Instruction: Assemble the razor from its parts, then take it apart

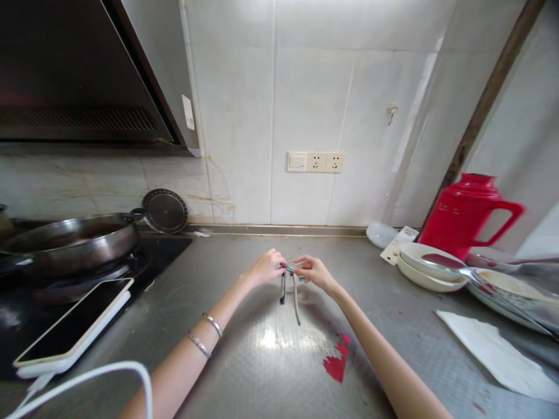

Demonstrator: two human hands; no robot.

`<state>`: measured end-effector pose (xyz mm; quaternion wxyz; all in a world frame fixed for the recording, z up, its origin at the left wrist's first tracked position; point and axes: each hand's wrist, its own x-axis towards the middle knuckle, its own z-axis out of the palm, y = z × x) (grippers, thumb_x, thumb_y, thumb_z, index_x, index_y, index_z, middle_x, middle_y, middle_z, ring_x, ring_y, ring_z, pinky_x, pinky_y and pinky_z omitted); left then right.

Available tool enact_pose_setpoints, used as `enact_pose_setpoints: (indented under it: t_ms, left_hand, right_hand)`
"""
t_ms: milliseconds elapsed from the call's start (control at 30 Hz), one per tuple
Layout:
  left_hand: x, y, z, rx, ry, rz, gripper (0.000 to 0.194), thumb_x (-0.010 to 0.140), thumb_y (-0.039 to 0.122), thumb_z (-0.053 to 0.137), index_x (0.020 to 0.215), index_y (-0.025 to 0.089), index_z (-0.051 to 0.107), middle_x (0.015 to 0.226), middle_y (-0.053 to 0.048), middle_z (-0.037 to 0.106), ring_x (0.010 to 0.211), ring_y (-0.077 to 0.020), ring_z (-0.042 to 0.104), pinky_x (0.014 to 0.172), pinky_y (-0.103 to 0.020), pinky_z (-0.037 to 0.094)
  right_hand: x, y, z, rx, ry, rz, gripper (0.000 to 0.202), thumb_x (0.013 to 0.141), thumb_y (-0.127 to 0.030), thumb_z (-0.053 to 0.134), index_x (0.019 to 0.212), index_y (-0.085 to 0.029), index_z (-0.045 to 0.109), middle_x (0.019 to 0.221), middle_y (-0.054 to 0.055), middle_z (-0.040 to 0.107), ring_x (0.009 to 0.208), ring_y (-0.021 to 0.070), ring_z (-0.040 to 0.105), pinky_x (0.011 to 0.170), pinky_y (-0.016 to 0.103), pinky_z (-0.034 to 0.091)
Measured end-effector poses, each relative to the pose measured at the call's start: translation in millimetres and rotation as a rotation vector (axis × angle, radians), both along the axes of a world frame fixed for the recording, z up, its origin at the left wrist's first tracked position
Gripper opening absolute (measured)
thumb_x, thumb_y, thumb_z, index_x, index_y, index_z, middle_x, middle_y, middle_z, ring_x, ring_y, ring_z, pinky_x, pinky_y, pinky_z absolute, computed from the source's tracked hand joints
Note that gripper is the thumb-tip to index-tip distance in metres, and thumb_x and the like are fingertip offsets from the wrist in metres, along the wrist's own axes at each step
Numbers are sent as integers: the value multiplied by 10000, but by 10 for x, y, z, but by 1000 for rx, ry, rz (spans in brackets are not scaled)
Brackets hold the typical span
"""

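Kitchen: range hood (78,64), cooktop (168,249), pan (78,247)

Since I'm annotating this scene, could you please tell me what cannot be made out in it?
All in the head view:
- Left hand and right hand: fingers cover how each meets the thin cords; details too small.
- Steel pan: near wall hides part of its inside.
- White cable: cut off by the bottom edge.
- White tag: print too small.
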<state>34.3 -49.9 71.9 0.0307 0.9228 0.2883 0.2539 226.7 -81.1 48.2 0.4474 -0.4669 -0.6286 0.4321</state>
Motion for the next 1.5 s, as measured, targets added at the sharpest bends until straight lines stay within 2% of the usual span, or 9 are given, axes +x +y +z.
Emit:
enact_pose_setpoints:
  t_ms: [133, 267, 433, 567, 733, 867, 1033, 1500]
  left_hand:
    - [13, -23, -25, -4, -33, 8, 99, 769, 249, 574, 780, 169, 630, 798, -29, 626, 824, -156, 506, 752, -260, 395]
    - [20, -37, -52, 4, -101, 43, 98, 779, 238, 556, 785, 164, 621, 796, -29, 610, 810, -150, 516, 741, -258, 401]
    - [23, -13, -99, 1, -149, 47, 99, 777, 238, 557, 776, 162, 621, 780, -30, 603, 800, -150, 522, 730, -262, 406]
    - [34, -1, -141, -6, -157, 53, 109, 770, 254, 569, 804, 164, 622, 784, -30, 599, 797, -151, 525, 730, -264, 408]
    - [19, 33, -180, -20, -214, 100, 247, 752, 293, 597, 962, 164, 600, 858, -39, 597, 824, -154, 532, 749, -273, 416]
    - [3, 60, -188, -43, -228, 126, 229, 765, 299, 580, 946, 162, 607, 850, -37, 598, 822, -152, 536, 758, -276, 416]
    - [-1, 61, -189, -49, -217, 136, 218, 774, 296, 567, 938, 159, 611, 866, -40, 602, 840, -154, 532, 772, -279, 412]
    - [-10, 66, -208, -72, -186, 142, 218, 789, 323, 545, 904, 158, 626, 846, -41, 613, 833, -155, 533, 764, -275, 408]
  right_hand:
    - [15, 34, -11, 40, 7, -36, 321, 624, -334, 653, 870, -133, 604, 733, 56, 667, 644, 151, 604, 402, 176, 410]
    - [30, 41, 4, 122, -82, -81, 313, 644, -383, 631, 798, -112, 663, 704, 69, 672, 595, 152, 591, 411, 199, 406]
    - [34, -2, 32, 276, -236, -116, 281, 691, -368, 598, 793, -127, 699, 717, 71, 683, 647, 170, 602, 495, 220, 429]
    - [74, 21, 0, 327, -276, -132, 270, 716, -366, 573, 797, -144, 703, 744, 65, 689, 674, 175, 607, 538, 230, 438]
    - [309, 128, -125, 332, -356, -194, 269, 720, -361, 565, 806, -150, 709, 764, 66, 699, 702, 191, 617, 632, 264, 449]
    - [510, 180, -266, 340, -458, -240, 254, 717, -360, 563, 766, -165, 719, 779, 76, 703, 727, 205, 618, 698, 289, 437]
    - [569, 219, -389, 334, -496, -243, 255, 728, -362, 550, 767, -175, 720, 771, 70, 699, 718, 200, 606, 695, 286, 427]
    - [507, 206, -391, 287, -603, -223, 231, 725, -339, 563, 800, -192, 724, 816, 67, 674, 752, 177, 581, 705, 252, 406]
